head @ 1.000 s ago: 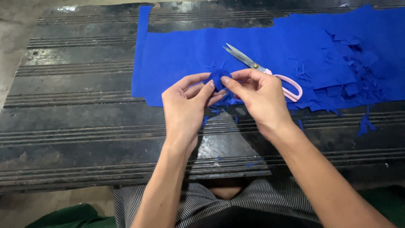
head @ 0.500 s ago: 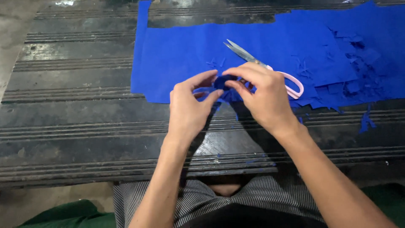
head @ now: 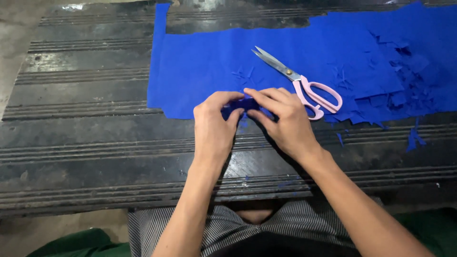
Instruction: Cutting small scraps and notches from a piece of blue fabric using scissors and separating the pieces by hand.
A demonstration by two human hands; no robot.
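Observation:
My left hand (head: 214, 126) and my right hand (head: 283, 123) meet over the front edge of a big blue cloth sheet (head: 200, 71). Both pinch one small blue cloth piece (head: 240, 104) between thumbs and fingertips. The piece is mostly hidden by my fingers. Pink-handled scissors (head: 300, 83) lie closed on the cloth just behind my right hand, blades pointing to the far left.
The cloth lies on a dark grooved metal bench (head: 85, 138). A heap of blue cloth scraps (head: 404, 76) sits at the right, and loose scraps (head: 413, 138) lie near the front right. Bare concrete floor (head: 14, 28) shows at the left.
My hands have come closer together and lowered toward the cloth's front edge, folding the small blue piece tighter between the fingertips. The scissors have not moved.

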